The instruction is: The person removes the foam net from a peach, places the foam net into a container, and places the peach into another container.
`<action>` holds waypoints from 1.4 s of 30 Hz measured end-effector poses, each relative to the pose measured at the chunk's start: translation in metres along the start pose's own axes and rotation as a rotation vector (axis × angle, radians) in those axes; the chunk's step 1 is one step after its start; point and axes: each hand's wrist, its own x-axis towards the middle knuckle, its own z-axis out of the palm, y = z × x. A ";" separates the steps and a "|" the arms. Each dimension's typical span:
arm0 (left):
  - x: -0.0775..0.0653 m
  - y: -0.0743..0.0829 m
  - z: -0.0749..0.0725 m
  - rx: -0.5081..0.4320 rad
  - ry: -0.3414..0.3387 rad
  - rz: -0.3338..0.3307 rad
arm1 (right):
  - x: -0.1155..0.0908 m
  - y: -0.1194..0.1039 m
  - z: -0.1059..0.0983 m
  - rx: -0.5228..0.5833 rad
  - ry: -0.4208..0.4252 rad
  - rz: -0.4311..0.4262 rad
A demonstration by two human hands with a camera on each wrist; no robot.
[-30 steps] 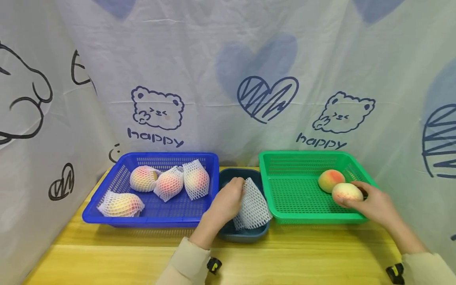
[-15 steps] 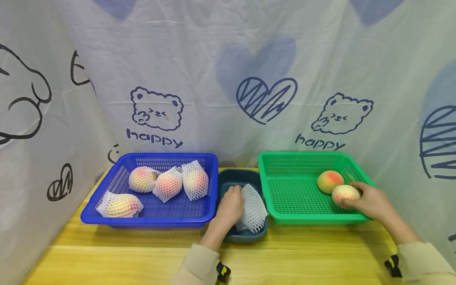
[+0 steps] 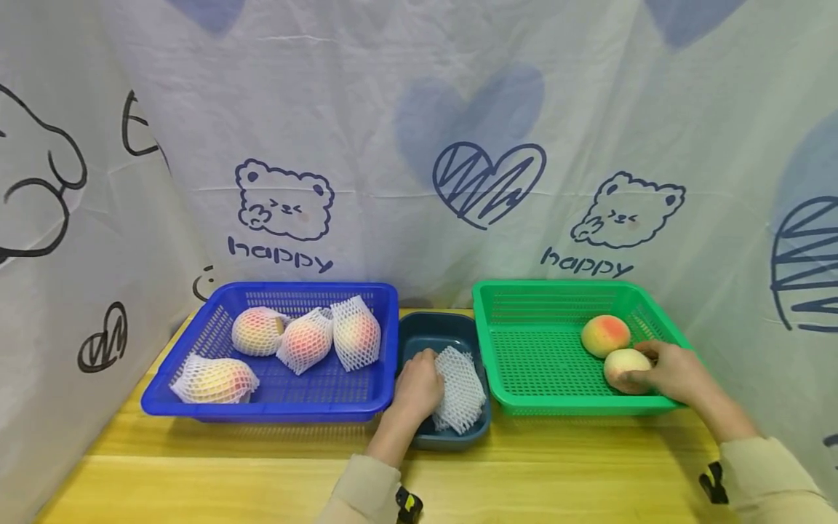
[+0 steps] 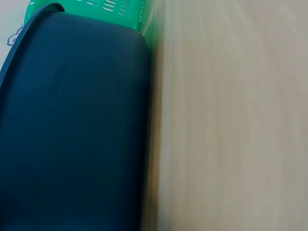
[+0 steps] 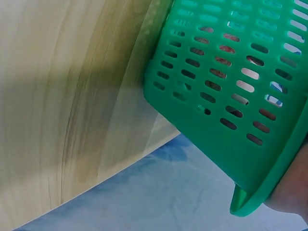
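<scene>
My left hand [image 3: 419,386] is down in a dark blue-grey bin [image 3: 452,440], fingers curled at the left edge of a white foam fruit net [image 3: 460,393]. It pinches the net there, though the fingertips are partly hidden. In the left wrist view only the bin's outer wall [image 4: 82,120] shows, not the hand. On the right, my right hand [image 3: 677,371] grips a pale peach [image 3: 626,370] low inside the green basket [image 3: 543,400]. A redder peach [image 3: 605,335] lies just behind it. Through the basket's slotted wall [image 5: 216,106] the right wrist view gives only glimpses.
A blue basket [image 3: 294,409] at the left holds several peaches in white foam nets, one netted peach [image 3: 216,380] near its front corner. All the containers stand side by side on a wooden table [image 3: 524,473]. Behind them hangs a printed cloth [image 3: 393,240].
My left hand has moved lower into the bin, and the net it had lifted has sunk and crumpled. My right hand keeps its hold on the pale peach, shifting it slightly left and down.
</scene>
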 end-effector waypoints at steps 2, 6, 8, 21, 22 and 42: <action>0.000 0.000 0.000 0.009 -0.005 -0.007 | 0.000 -0.001 0.000 0.002 -0.007 0.001; 0.000 -0.001 0.001 0.007 -0.044 -0.030 | 0.000 -0.001 0.000 -0.003 -0.014 -0.002; 0.000 -0.001 0.001 0.004 -0.064 -0.040 | 0.000 0.000 0.000 0.003 -0.015 -0.003; -0.001 0.001 0.000 0.034 -0.086 -0.035 | -0.007 0.000 0.001 -0.025 0.024 -0.006; -0.001 0.001 0.000 0.035 -0.085 -0.035 | -0.008 -0.001 0.001 -0.034 0.030 -0.011; -0.009 0.010 -0.005 0.105 0.135 0.136 | -0.036 -0.047 0.025 0.080 0.225 -0.049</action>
